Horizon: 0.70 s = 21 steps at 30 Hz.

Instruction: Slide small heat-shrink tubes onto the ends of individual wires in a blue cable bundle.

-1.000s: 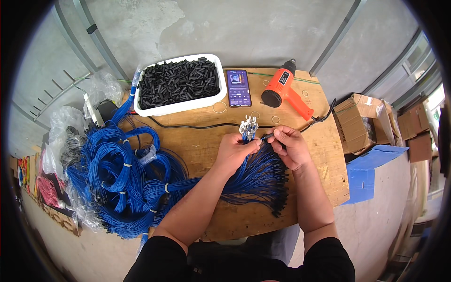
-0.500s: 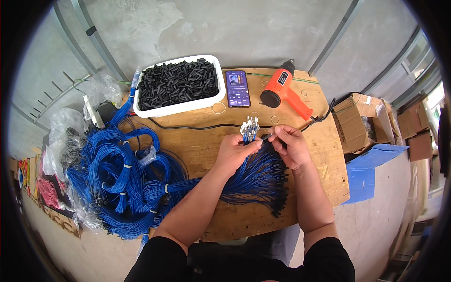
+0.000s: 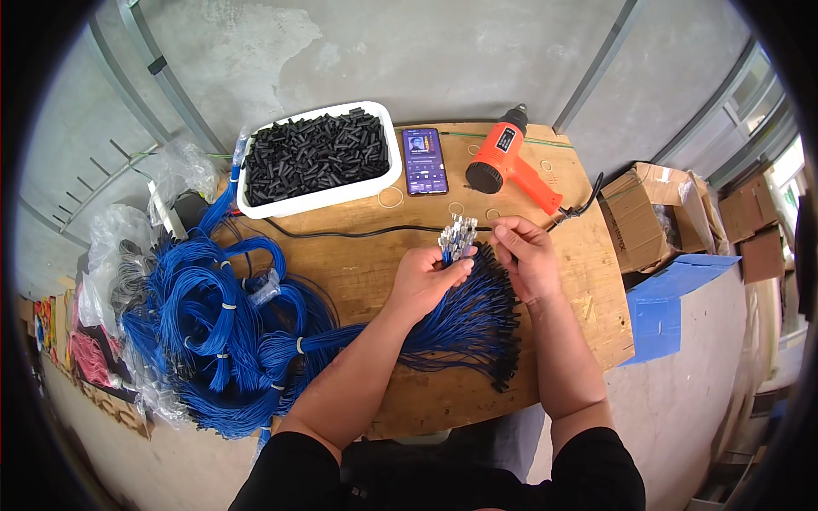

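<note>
My left hand [image 3: 426, 277] is closed around a bundle of blue wires, thumb pressed against it. Silvery metal terminals [image 3: 458, 234] stick up in a cluster above its fingers. Just to the right, my right hand [image 3: 526, 251] is pinched, thumb against forefinger, beside the terminals; what lies between its fingertips is too small to make out. Below both hands, loose blue wires [image 3: 447, 328] fan out to the right, their ends fitted with black sleeves [image 3: 504, 362]. A white tub [image 3: 319, 203] at the far left of the hands holds many short black tubes [image 3: 315, 157].
Coiled blue wire bundles [image 3: 209, 315] cover the table's left side. A phone [image 3: 424, 162] and an orange heat gun [image 3: 509, 162] lie at the back. A black cable [image 3: 358, 232] crosses behind my hands. Rubber bands [image 3: 390, 198] lie about. Cardboard boxes [image 3: 635, 221] stand at the right.
The black sleeve seen between my hands earlier no longer shows there. My right fingertips have shifted slightly up, and the terminal cluster has tilted a little to the right.
</note>
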Motion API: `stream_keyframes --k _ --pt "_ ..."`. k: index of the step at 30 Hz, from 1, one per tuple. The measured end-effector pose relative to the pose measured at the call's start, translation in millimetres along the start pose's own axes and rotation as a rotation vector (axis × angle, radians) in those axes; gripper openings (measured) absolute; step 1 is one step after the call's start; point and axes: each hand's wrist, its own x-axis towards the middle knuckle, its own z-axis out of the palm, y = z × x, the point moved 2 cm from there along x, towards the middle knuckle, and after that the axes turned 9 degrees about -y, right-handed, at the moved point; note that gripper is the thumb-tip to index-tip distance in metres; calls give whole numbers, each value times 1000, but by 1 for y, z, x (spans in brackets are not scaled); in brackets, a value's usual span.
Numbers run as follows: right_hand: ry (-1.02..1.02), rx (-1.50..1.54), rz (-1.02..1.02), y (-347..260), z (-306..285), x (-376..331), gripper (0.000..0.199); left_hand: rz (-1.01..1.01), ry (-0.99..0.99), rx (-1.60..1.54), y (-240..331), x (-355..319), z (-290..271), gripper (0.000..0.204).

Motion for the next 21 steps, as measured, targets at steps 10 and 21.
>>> stream_keyframes --k 10,21 --pt "-136 -96 -20 1 7 -3 15 -62 -54 84 -4 1 0 16" --pt "-97 -60 -17 1 6 -4 9 -111 13 -274 -3 2 -7 20"
